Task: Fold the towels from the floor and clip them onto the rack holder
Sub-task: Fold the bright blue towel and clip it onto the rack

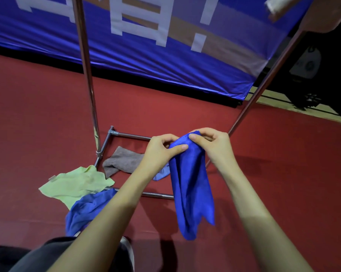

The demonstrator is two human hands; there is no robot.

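Two bare forearms are reaching forward, the left hand [161, 149] and right hand [211, 143] both pinching the top edge of a blue towel [191, 189], letting it hang straight for folding above the red floor [28, 114].

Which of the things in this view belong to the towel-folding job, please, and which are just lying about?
Job: blue towel pinched by left hand and right hand; green towel, grey towel and second blue towel on the floor; rack.

Lying about: blue banner; dark equipment at far right.
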